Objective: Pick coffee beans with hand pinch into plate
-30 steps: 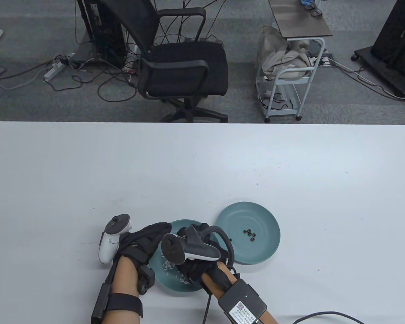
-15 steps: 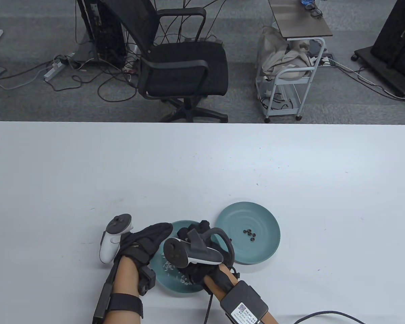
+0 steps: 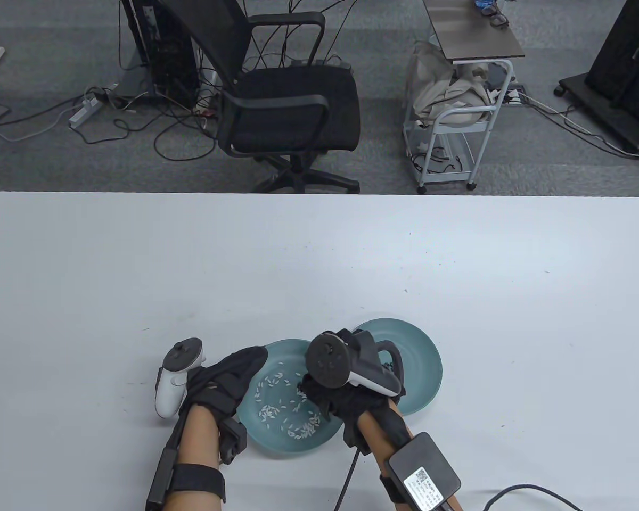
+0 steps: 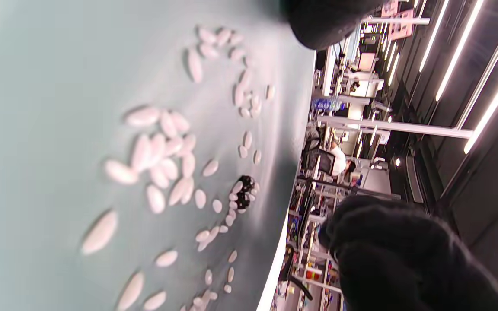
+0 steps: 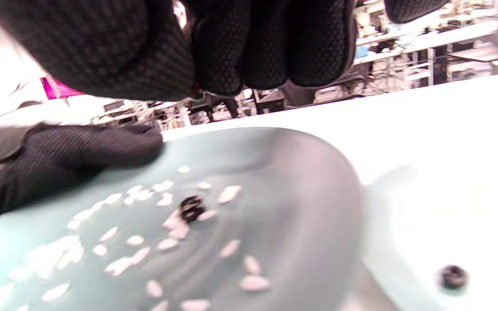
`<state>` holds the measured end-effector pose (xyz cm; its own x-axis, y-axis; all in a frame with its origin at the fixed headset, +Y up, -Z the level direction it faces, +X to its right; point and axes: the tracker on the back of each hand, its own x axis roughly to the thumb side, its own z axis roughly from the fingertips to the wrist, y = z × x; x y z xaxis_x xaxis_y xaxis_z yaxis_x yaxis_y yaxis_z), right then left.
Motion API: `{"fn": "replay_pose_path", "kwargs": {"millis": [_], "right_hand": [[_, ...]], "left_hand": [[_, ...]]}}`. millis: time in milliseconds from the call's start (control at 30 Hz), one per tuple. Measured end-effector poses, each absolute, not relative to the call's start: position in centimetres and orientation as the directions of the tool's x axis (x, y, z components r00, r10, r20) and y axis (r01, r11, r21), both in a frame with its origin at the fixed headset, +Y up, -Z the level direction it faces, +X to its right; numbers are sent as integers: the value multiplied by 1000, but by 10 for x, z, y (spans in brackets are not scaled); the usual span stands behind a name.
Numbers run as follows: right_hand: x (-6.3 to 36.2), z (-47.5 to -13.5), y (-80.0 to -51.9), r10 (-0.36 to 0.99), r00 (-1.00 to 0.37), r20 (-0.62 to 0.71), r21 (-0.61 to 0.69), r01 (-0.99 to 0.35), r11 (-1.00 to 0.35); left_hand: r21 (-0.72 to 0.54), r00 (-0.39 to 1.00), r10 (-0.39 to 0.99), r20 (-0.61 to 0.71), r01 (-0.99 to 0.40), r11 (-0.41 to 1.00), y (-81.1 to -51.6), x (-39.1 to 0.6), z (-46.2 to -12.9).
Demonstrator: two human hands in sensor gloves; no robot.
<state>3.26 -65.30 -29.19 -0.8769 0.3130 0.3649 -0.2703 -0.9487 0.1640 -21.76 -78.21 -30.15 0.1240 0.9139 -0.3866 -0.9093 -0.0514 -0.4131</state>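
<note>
near plate (image 3: pixel 261 426) left, touching far plate (image 3: pixel 423 367) right | white grains (image 3: pixel 277 410) in near plate

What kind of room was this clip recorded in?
Most likely an office-style lab or workshop: behind the white table stand a black mesh office chair, a white wheeled cart and loose cables with a power strip on grey carpet. The wrist views show cluttered benches under strip lights.

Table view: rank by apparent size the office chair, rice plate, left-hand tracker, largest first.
1. office chair, though it stands farther back
2. rice plate, partly covered by both hands
3. left-hand tracker
</note>
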Motion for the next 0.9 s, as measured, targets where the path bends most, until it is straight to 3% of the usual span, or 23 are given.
{"fn": "replay_pose_path", "kwargs": {"millis": [167,367,533,700,900], "right_hand": [[78,-312,-667,285,-936,206,148,-258,-955],[120,-328,-700,143,-990,-6,202,-141,-969],[133,-333,-720,66,-995,-74,238,-82,-968],[133,-333,-731,-4,-995,-95,247,-20,-969],[122,-334,-739,-193,-979,-64,261,170,-950]], "left_hand": [[-346,103,903,-416,-937,-52,-784,-223,-300],[-291,67,906,-417,-955,-63,-782,-226,-299],[-200,35,901,-432,-978,-58,-782,-231,-296],[-198,11,905,-425,-977,-82,-780,-230,-295],[-207,51,903,-426,-977,-42,-781,-226,-295]]}}
